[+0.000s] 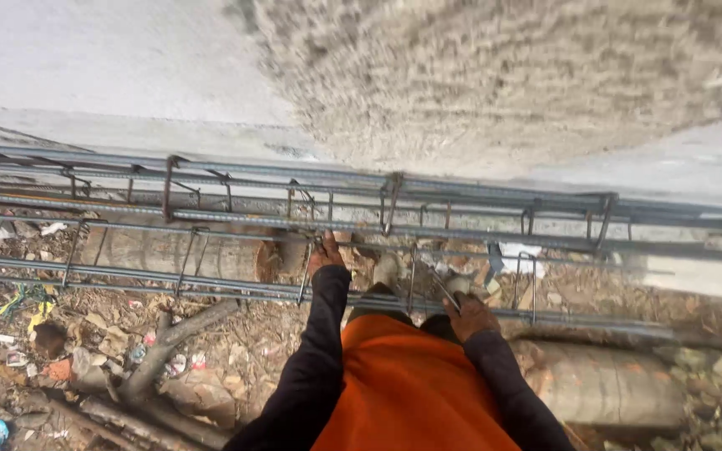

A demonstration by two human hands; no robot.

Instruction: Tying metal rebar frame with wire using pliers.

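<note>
- Grey ribbed steel bars are running side by side as a long horizontal rebar cage, stretching from nine o'clock to three o'clock across the view, with rusty brown stirrup loops wrapping around the bars at intervals.
- Lying over rubble, the cage is sitting just in front of a pale concrete wall at twelve o'clock.
- Reaching out in a black sleeve, the left hand is resting on the cage near the centre, its fingers curling down around a bar or stirrup; exactly what they are gripping cannot be told.
- Slightly toward four o'clock from it, the right hand is closing around a thin metal hook tool, whose tip is pointing up toward the near bars.
- An orange garment is filling the six o'clock area between the two sleeves.
- Round weathered timber logs are lying beneath the cage, one at nine o'clock and another at four o'clock.
- Broken stones, sticks and scraps of litter are scattering over the ground at eight o'clock.
</note>
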